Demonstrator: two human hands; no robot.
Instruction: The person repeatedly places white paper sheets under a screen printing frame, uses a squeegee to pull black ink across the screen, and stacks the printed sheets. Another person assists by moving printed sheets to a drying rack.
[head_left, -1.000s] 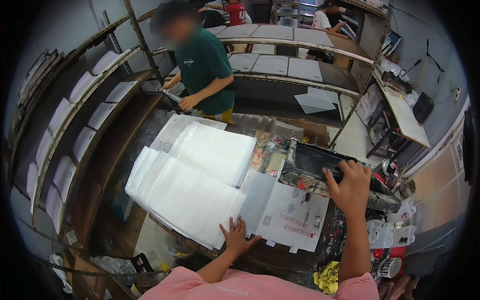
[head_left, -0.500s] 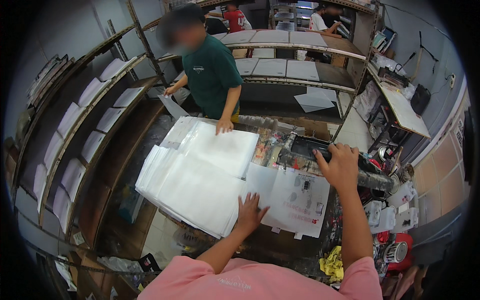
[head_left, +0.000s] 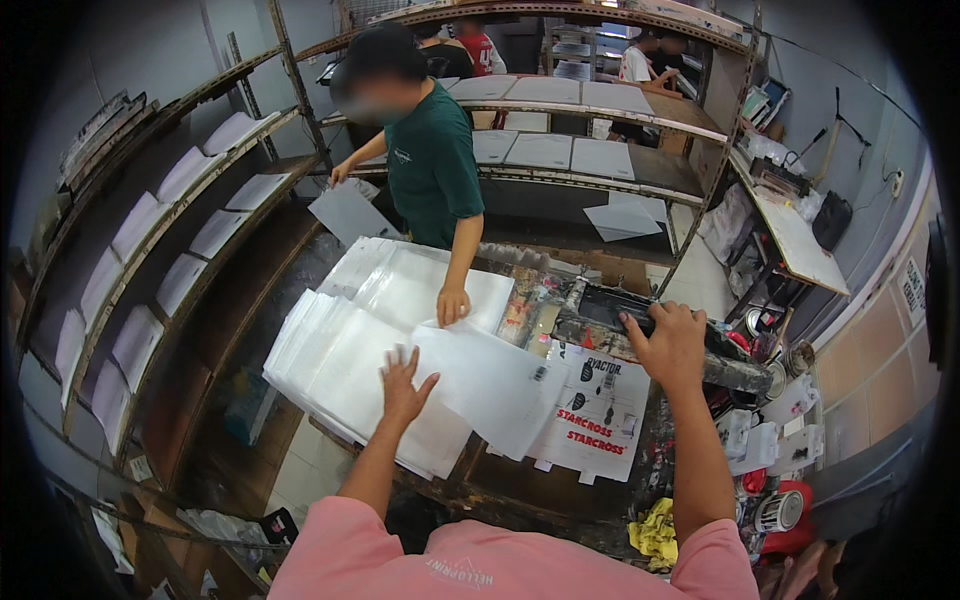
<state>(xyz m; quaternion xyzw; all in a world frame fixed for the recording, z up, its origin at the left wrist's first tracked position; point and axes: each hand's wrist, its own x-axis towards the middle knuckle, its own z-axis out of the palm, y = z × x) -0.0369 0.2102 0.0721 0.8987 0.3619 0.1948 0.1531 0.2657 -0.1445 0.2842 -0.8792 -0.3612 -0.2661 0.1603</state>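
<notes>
- Sheets of white paper lie in fanned stacks (head_left: 330, 350) across the stained worktable (head_left: 520, 480), each one stepped back from the next, probably so that a single sheet can be slid off without lifting the pile.
- The left hand (head_left: 402, 385) rests flat with fingers spread on the loose top sheet (head_left: 490, 380), gripping nothing, only pressing; the sheet sits skewed across the stack, its far corner over a printed card (head_left: 595, 420) with red lettering.
- The right hand (head_left: 668, 340) is curled over the dark handle bar of the press frame (head_left: 600, 305), closed on it as far as can be seen, likely to steady or lift the frame.
- A co-worker in a green shirt (head_left: 432, 165) stands across the table, one hand (head_left: 452, 305) down on the far edge of the same sheet, the other holding a grey sheet (head_left: 350, 212) out toward the shelves.
- Slanted wooden racks (head_left: 170, 230) on the left hold single pale sheets, one per bay, laid apart from each other, perhaps for drying.
- Shelves behind the co-worker (head_left: 580, 150) carry more flat sheets.
- Small tins and pots (head_left: 775, 510) crowd the table's right end, contents not visible; a yellow rag (head_left: 655, 535) lies near them.
</notes>
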